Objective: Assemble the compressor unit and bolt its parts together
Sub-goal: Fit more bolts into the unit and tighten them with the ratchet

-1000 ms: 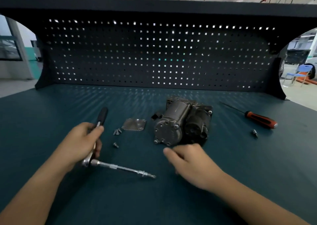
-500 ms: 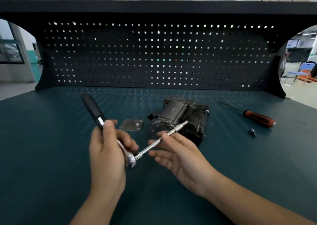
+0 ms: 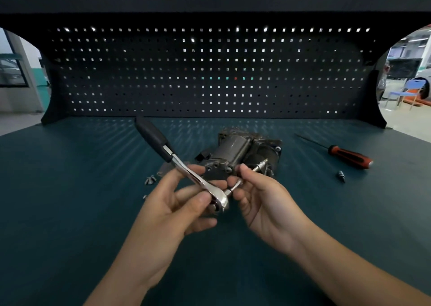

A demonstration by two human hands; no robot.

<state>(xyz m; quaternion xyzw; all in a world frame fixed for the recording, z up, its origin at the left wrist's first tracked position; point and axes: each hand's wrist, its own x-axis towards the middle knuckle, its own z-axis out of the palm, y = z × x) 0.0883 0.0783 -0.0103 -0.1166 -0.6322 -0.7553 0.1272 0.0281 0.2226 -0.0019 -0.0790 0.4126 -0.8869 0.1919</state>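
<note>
A: What's the setting?

B: A dark teal table backed by a black perforated pegboard panel, with a workshop hall showing past its ends.

A: And the hands?

B: Both are raised over the middle of the table. The left hand grips the chrome head of a ratchet wrench with a black rubber handle. Its thumb lies over the head, and the handle slants up and away to the left. The right hand pinches a slim chrome extension bar between thumb and fingers. The bar's near end meets the ratchet head, and its far tip pokes out past the thumb.

A: Where's the compressor?

B: The grey-brown metal compressor unit lies on the table just beyond both hands, its round bolted end facing them.

A: Anything else?

B: Small loose silver bolts lie just left of the left hand, beside a thin grey metal plate mostly hidden behind the ratchet. Well to the right of the right hand lies an orange-and-black-handled screwdriver, with a small dark bit near it.
</note>
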